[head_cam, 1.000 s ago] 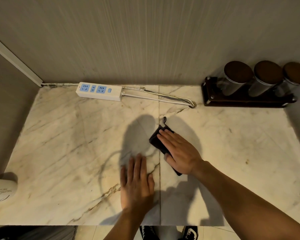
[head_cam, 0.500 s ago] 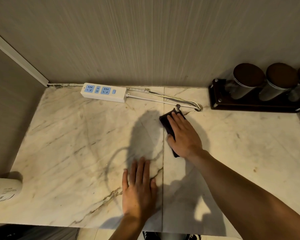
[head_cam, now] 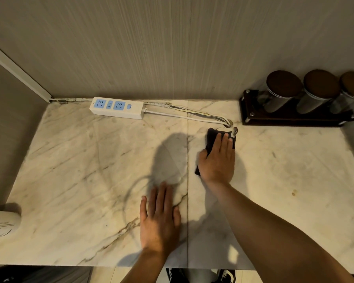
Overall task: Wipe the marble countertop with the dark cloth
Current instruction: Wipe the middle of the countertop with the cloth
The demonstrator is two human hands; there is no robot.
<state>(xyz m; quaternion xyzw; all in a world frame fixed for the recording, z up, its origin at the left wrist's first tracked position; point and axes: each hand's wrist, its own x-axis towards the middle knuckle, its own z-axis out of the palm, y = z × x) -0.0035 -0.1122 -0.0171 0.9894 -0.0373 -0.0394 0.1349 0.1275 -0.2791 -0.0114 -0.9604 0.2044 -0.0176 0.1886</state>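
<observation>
Far left, at the counter's near edge: a pale paper cup with printed text, partly cut off by the frame. Veined cream marble counter, polished, with grey and brown streaks and a straight seam running front to back near the middle. Against the back wall, a white power strip with blue sockets, rectangular, its white cable trailing right to a hole in the marble. Left hand flat on the stone just left of the seam, palm down, fingers spread slightly, holding nothing. Right hand pressed flat on the dark cloth, fingers together and extended; cloth folded, soft, its far end just short of the cable hole. Far right, a dark wooden rack bearing three cylindrical jars with brown round lids. Behind, a finely ribbed beige wall; smudges and small spots on the marble at right.
</observation>
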